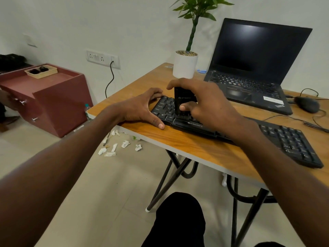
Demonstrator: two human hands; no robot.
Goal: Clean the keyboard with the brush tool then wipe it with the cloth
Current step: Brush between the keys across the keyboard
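A black keyboard (284, 138) lies along the front of the wooden table (192, 147). My right hand (206, 104) grips a black brush tool (183, 98) upright, its bristles down on the keys at the keyboard's left part. My left hand (142, 107) rests spread on the keyboard's left end, thumb on the table by the front corner and fingers over the far corner. I see no cloth on the table.
A black laptop (254, 68) stands open behind the keyboard, with a mouse (307, 104) and cables to its right. A white potted plant (185, 65) stands at the back. Crumpled white tissues (115, 148) lie on the floor beside a red cabinet (53, 100).
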